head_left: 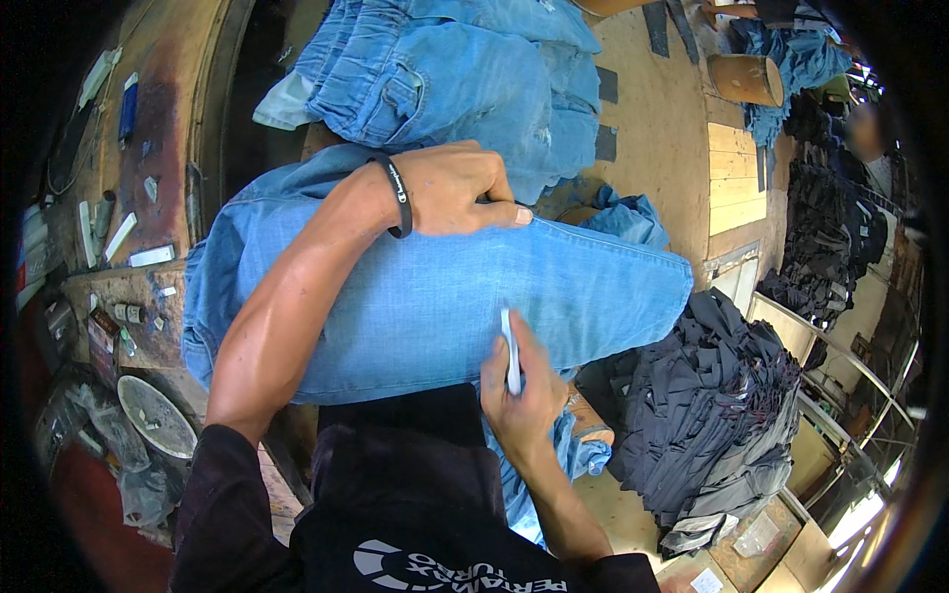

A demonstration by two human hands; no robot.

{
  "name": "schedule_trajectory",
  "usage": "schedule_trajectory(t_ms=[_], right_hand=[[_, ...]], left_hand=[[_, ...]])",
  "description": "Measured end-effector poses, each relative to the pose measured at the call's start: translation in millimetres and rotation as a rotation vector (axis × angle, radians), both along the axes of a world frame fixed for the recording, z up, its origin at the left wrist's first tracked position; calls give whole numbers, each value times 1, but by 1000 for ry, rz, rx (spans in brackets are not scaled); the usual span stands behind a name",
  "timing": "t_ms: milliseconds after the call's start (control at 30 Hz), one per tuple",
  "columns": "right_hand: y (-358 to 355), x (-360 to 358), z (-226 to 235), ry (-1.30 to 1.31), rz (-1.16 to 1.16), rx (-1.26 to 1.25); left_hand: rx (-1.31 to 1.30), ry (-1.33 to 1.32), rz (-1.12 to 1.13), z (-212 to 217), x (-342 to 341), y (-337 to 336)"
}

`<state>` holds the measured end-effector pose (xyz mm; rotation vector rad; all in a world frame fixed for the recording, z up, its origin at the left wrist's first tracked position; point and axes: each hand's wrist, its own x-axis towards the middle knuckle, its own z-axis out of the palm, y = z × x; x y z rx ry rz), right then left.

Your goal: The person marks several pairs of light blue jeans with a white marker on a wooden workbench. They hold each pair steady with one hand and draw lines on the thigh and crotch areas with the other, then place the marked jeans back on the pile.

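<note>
The right hand (519, 390) pinches one thin white stick (511, 348), its tip on pale denim. The left hand (457, 188), fingers curled together, presses the far edge of that one stretched jeans leg (415, 296) at centre. At twelve o'clock lies one rumpled heap of blue jeans (445, 79); at four o'clock, one stack of dark folded garments (712, 415).

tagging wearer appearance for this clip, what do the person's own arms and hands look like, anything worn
Both forearms are bare; dark sleeves are pushed up to about the elbows, part of a dark top with a white printed design. The left hand has a black band around its wrist. The right hand shows no glove, ring or band.
</note>
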<state>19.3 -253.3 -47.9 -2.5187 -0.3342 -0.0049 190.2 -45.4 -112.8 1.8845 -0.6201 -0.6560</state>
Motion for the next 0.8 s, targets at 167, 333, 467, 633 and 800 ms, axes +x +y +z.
schedule_trajectory(t_ms=[167, 333, 467, 633, 800], right_hand=[[3, 19, -12, -7, 2, -12], [0, -7, 10, 82, -12, 33], [-2, 5, -6, -75, -3, 15], [-3, 12, -17, -2, 0, -30], [-3, -13, 7, 31, -21, 11]], left_hand=[[-3, -36, -2, -1, -2, 0], [-47, -29, 7, 0, -1, 0], [-9, -12, -13, -1, 0, 0], [-40, -51, 30, -3, -2, -2], [-15, -4, -4, -1, 0, 0]])
